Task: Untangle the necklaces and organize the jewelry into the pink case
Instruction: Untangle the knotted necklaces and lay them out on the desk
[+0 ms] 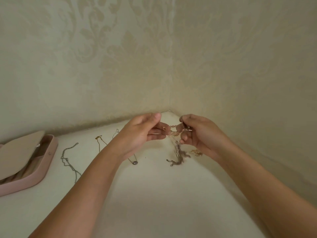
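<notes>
Over a white tabletop (154,194), left hand (142,133) and right hand (197,133) each pinch a tangled rose-gold beaded chain cluster (173,133), lifted apart, likely to expose knots.

We see a pink case (47,166) at the table's left edge with a smooth, matt skin; its lid's inner face is dull beige. The table (154,194) is cream and smooth, with a faint sheen. Beside the case lie a fine silver-toned metal chain (68,158) and a gold-toned chain (100,143). Over the back corner, a tangle (173,133) of rose-gold metal links and pale pink beads looks glossy. The wallpaper (120,66) is matt and embossed.
</notes>
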A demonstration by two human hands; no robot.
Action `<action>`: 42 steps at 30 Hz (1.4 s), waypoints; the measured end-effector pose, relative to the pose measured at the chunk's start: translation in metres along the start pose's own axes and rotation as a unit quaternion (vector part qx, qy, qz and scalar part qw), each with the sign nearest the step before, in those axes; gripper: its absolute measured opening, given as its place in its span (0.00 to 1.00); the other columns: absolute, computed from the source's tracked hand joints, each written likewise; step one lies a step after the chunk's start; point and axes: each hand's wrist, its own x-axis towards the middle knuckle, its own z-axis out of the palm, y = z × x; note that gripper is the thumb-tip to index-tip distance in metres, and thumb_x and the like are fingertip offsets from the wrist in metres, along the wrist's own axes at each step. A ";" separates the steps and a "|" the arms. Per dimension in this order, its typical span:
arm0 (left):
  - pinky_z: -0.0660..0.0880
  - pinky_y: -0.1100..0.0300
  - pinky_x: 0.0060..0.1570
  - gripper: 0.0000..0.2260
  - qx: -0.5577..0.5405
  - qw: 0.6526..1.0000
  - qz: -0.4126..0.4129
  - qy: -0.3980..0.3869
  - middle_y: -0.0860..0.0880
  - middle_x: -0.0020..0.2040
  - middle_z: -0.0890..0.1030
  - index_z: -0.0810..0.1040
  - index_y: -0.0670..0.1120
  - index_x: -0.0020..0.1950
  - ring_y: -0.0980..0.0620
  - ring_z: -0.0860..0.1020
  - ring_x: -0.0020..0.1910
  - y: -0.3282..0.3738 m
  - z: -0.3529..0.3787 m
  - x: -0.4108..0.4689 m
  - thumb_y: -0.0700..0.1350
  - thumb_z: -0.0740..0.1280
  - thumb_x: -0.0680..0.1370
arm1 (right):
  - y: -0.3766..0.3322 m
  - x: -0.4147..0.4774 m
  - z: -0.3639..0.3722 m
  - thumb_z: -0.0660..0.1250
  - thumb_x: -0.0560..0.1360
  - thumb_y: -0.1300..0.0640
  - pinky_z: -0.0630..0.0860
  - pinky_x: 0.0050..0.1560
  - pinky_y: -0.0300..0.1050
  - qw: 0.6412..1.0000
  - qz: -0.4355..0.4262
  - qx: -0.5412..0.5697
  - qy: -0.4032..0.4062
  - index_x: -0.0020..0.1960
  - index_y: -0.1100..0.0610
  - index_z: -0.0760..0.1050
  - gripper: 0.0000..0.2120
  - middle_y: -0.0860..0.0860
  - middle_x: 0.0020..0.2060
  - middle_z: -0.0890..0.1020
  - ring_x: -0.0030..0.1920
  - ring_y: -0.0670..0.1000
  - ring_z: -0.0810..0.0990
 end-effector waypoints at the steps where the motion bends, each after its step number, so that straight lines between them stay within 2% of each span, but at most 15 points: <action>1: 0.81 0.58 0.42 0.11 -0.034 0.999 -0.004 0.012 0.47 0.35 0.82 0.71 0.42 0.44 0.49 0.83 0.39 0.002 0.000 0.000 0.51 0.60 0.77 | 0.002 0.000 -0.001 0.57 0.82 0.61 0.73 0.25 0.39 0.999 -0.006 -0.050 -0.001 0.46 0.60 0.71 0.08 0.54 0.33 0.76 0.22 0.46 0.68; 3: 0.80 0.57 0.33 0.11 -0.066 0.997 -0.011 0.049 0.49 0.28 0.77 0.67 0.43 0.44 0.51 0.79 0.29 0.006 -0.001 -0.001 0.49 0.58 0.81 | 0.004 -0.001 -0.001 0.58 0.82 0.60 0.68 0.23 0.36 0.994 0.001 -0.106 -0.019 0.46 0.59 0.72 0.08 0.52 0.33 0.75 0.22 0.45 0.64; 5: 0.78 0.59 0.28 0.12 -0.031 0.996 -0.017 0.084 0.53 0.24 0.68 0.66 0.44 0.43 0.55 0.70 0.23 0.008 -0.004 -0.001 0.49 0.57 0.82 | 0.005 -0.002 -0.001 0.59 0.82 0.59 0.65 0.23 0.35 0.985 0.010 -0.164 -0.048 0.47 0.58 0.73 0.07 0.51 0.32 0.75 0.23 0.44 0.61; 8: 0.80 0.56 0.31 0.14 0.087 0.989 -0.030 0.115 0.55 0.25 0.63 0.65 0.45 0.41 0.57 0.61 0.21 0.005 -0.010 0.000 0.51 0.57 0.83 | 0.001 -0.004 -0.004 0.59 0.81 0.59 0.61 0.22 0.35 0.958 0.038 -0.260 -0.112 0.45 0.58 0.73 0.08 0.52 0.29 0.74 0.22 0.45 0.59; 11: 0.82 0.52 0.37 0.14 0.135 0.980 -0.058 0.133 0.54 0.25 0.63 0.68 0.44 0.40 0.58 0.61 0.20 0.007 -0.017 -0.002 0.50 0.58 0.83 | -0.011 -0.010 -0.013 0.62 0.80 0.59 0.57 0.22 0.35 0.928 0.079 -0.307 -0.198 0.46 0.59 0.72 0.05 0.51 0.27 0.74 0.22 0.44 0.57; 12: 0.83 0.53 0.37 0.14 0.132 0.982 -0.073 0.118 0.54 0.24 0.63 0.68 0.44 0.40 0.58 0.62 0.20 0.009 -0.019 -0.003 0.49 0.58 0.83 | -0.016 -0.012 -0.017 0.65 0.78 0.60 0.57 0.22 0.34 0.920 0.088 -0.306 -0.228 0.47 0.59 0.73 0.03 0.51 0.27 0.75 0.22 0.44 0.56; 14: 0.82 0.55 0.34 0.13 0.147 0.981 -0.114 0.053 0.54 0.25 0.64 0.69 0.45 0.40 0.57 0.63 0.21 0.011 -0.020 -0.008 0.49 0.59 0.82 | -0.024 -0.016 -0.025 0.70 0.73 0.62 0.59 0.23 0.34 0.908 0.091 -0.301 -0.278 0.50 0.59 0.75 0.08 0.50 0.29 0.75 0.23 0.44 0.58; 17: 0.78 0.59 0.32 0.12 0.210 0.963 -0.165 -0.042 0.52 0.27 0.67 0.71 0.46 0.39 0.56 0.65 0.22 0.005 -0.010 -0.011 0.49 0.62 0.81 | -0.028 -0.015 -0.034 0.68 0.70 0.64 0.63 0.23 0.33 0.902 0.084 -0.304 -0.296 0.51 0.59 0.77 0.10 0.51 0.34 0.76 0.27 0.45 0.66; 20: 0.80 0.56 0.41 0.08 0.230 0.950 -0.187 -0.097 0.50 0.32 0.77 0.75 0.44 0.44 0.53 0.75 0.27 -0.005 0.001 -0.008 0.47 0.64 0.80 | -0.027 -0.012 -0.037 0.64 0.73 0.67 0.61 0.20 0.32 0.903 0.075 -0.276 -0.320 0.51 0.60 0.76 0.09 0.53 0.39 0.80 0.27 0.45 0.70; 22: 0.79 0.55 0.52 0.04 0.245 0.943 -0.178 -0.136 0.48 0.40 0.81 0.78 0.44 0.49 0.52 0.80 0.38 -0.009 0.004 -0.007 0.43 0.65 0.80 | -0.026 -0.011 -0.036 0.62 0.75 0.69 0.59 0.19 0.32 0.911 0.060 -0.237 -0.332 0.51 0.60 0.76 0.09 0.55 0.41 0.81 0.25 0.44 0.69; 26: 0.74 0.60 0.61 0.10 0.225 0.940 -0.129 -0.221 0.50 0.53 0.83 0.80 0.46 0.55 0.55 0.80 0.55 -0.007 0.004 -0.010 0.34 0.68 0.76 | -0.024 -0.010 -0.031 0.61 0.74 0.68 0.56 0.19 0.32 0.914 0.036 -0.179 -0.362 0.53 0.58 0.77 0.11 0.55 0.46 0.83 0.22 0.41 0.66; 29: 0.75 0.63 0.56 0.09 0.217 0.936 -0.124 -0.250 0.44 0.57 0.82 0.82 0.46 0.51 0.54 0.81 0.51 -0.002 0.005 -0.013 0.35 0.70 0.75 | -0.026 -0.011 -0.032 0.59 0.75 0.70 0.57 0.18 0.30 0.911 0.020 -0.138 -0.389 0.60 0.58 0.74 0.17 0.55 0.54 0.82 0.21 0.38 0.65; 32: 0.78 0.62 0.51 0.06 0.193 0.940 -0.136 -0.246 0.46 0.47 0.85 0.84 0.46 0.47 0.53 0.82 0.45 -0.001 0.005 -0.013 0.38 0.71 0.73 | -0.031 -0.014 -0.035 0.58 0.76 0.72 0.60 0.19 0.27 0.903 0.009 -0.105 -0.416 0.66 0.55 0.72 0.22 0.55 0.61 0.79 0.20 0.38 0.65; 37: 0.79 0.62 0.42 0.06 0.145 0.959 -0.134 -0.202 0.46 0.39 0.84 0.82 0.43 0.43 0.52 0.82 0.35 0.002 0.000 -0.011 0.42 0.72 0.67 | -0.039 -0.017 -0.042 0.59 0.74 0.71 0.59 0.19 0.29 0.902 0.003 -0.086 -0.424 0.74 0.49 0.62 0.32 0.53 0.71 0.70 0.25 0.39 0.70; 42: 0.77 0.65 0.45 0.06 0.129 0.962 -0.123 -0.208 0.48 0.40 0.83 0.80 0.43 0.44 0.54 0.81 0.39 0.003 -0.004 -0.010 0.41 0.73 0.68 | -0.038 -0.020 -0.037 0.63 0.73 0.71 0.57 0.19 0.32 0.944 0.033 -0.154 -0.289 0.71 0.49 0.67 0.30 0.50 0.65 0.77 0.27 0.43 0.74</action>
